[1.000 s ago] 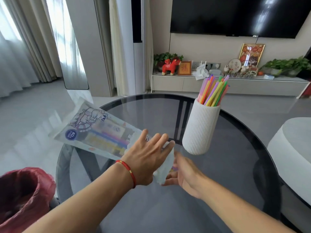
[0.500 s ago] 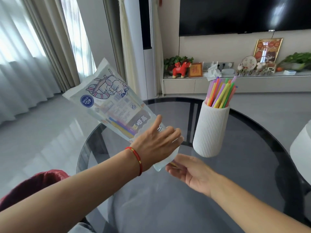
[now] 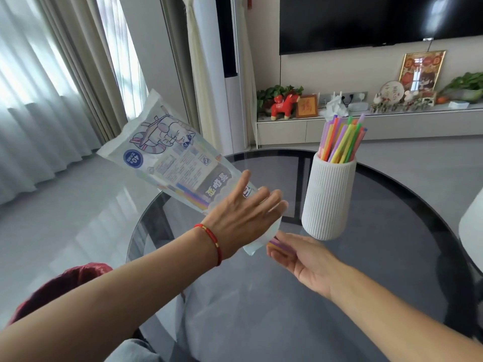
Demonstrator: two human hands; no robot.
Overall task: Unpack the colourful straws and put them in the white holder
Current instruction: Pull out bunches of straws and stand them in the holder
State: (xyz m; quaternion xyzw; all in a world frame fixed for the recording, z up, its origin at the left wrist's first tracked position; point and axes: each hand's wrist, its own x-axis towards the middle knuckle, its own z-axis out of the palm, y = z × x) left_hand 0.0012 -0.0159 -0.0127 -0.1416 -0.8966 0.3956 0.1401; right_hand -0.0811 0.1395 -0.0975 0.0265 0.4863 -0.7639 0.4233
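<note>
My left hand [image 3: 240, 218] holds a printed plastic straw bag [image 3: 170, 158] near its lower open end, with the sealed end tilted up to the left above the table. Purple and orange straw ends [image 3: 275, 242] poke out of the bag's mouth. They reach the fingertips of my right hand [image 3: 303, 259], which lies palm up with relaxed fingers just below the mouth. The white ribbed holder [image 3: 328, 199] stands upright to the right of both hands, with several colourful straws [image 3: 342, 142] in it.
Everything is over a round dark glass table [image 3: 339, 296]. A red-lined bin [image 3: 65, 288] stands on the floor at lower left. A white rounded seat [image 3: 473, 231] touches the right edge. A TV cabinet with ornaments runs along the far wall.
My left hand has raised the bag's sealed end, so it slopes down more steeply toward my right hand. Straw ends now show at the bag's mouth.
</note>
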